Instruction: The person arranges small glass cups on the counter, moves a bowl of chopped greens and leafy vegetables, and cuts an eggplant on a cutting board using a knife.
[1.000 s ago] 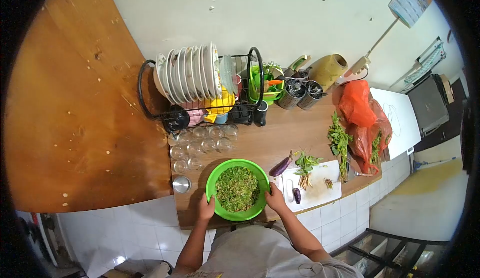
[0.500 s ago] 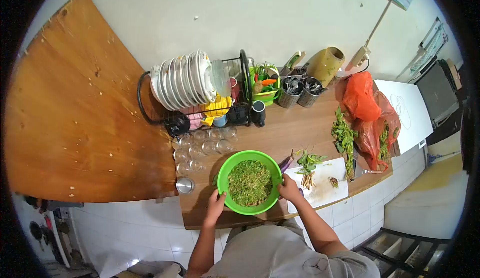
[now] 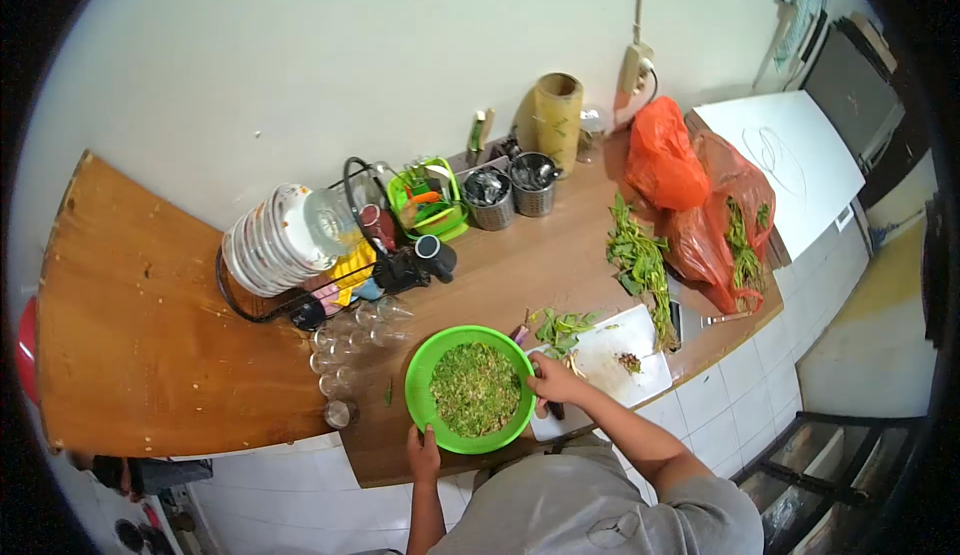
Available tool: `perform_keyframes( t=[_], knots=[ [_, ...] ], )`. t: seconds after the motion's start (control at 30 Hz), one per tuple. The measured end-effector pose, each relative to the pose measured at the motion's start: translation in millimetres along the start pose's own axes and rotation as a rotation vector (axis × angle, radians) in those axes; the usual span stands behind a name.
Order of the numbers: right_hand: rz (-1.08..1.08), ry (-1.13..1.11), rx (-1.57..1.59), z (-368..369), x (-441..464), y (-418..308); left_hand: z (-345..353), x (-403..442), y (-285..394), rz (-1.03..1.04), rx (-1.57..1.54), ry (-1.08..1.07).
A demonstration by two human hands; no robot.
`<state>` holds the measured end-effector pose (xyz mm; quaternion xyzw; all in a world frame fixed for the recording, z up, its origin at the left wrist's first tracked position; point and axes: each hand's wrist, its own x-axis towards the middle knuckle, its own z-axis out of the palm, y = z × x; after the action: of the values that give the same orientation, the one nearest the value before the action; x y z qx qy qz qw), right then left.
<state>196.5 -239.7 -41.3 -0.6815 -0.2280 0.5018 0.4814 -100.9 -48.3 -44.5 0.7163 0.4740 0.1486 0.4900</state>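
A bright green plastic basin [image 3: 419, 380] full of finely chopped greens [image 3: 475, 390] is between my two hands. My left hand [image 3: 423, 450] grips its lower left rim, thumb on top. On the opposite side, my right hand [image 3: 556, 378] is closed on the right rim, over the left end of a white cutting board [image 3: 648, 375]. Leafy stems [image 3: 562, 329] and a small pile of trimmings [image 3: 629, 362] lie on and beside that board. Part of a purple eggplant [image 3: 521, 334] shows behind the basin, which hides the rest.
Upturned glasses [image 3: 350, 348] stand left of the basin, before a dish rack with plates [image 3: 275, 240]. Cutlery holders [image 3: 489, 205] and a green basket [image 3: 440, 217] line the wall. Leafy bunches [image 3: 640, 260] and red plastic bags [image 3: 668, 160] lie at right, near a knife [image 3: 715, 320].
My view has turned, and the rack and glasses appear lower and farther left. The basin has moved right along the table, uncovering a green scrap at its left. Both hands still hold it.
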Motion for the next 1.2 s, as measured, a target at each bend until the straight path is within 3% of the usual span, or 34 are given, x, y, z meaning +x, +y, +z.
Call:
perform_keyframes(
  t=[0.07,0.13,0.2,0.3,0.5,0.57,0.83,1.2],
  knots=[
    [-0.040,0.007,0.000,-22,-2,0,10,-1,-8,-0.056,-0.148,0.010],
    [-0.021,0.036,0.183,-41,-4,-8,19,-5,14,0.063,-0.093,0.037],
    [-0.021,0.057,0.157,-61,3,2,24,-1,20,-0.113,-0.211,0.050],
    [-0.024,0.247,0.333,-91,15,7,26,-2,21,-0.015,-0.046,0.002],
    [-0.124,0.604,0.523,-138,38,6,37,-34,29,-0.052,0.040,-0.013],
    [-0.141,0.733,0.583,-151,48,12,41,-36,2,-0.049,0.026,-0.036],
    [-0.142,0.790,0.530,-164,57,43,47,-54,25,-0.046,0.029,-0.122],
    [-0.114,0.912,0.709,-185,61,54,51,-49,16,-0.014,0.135,-0.195]
  ],
)
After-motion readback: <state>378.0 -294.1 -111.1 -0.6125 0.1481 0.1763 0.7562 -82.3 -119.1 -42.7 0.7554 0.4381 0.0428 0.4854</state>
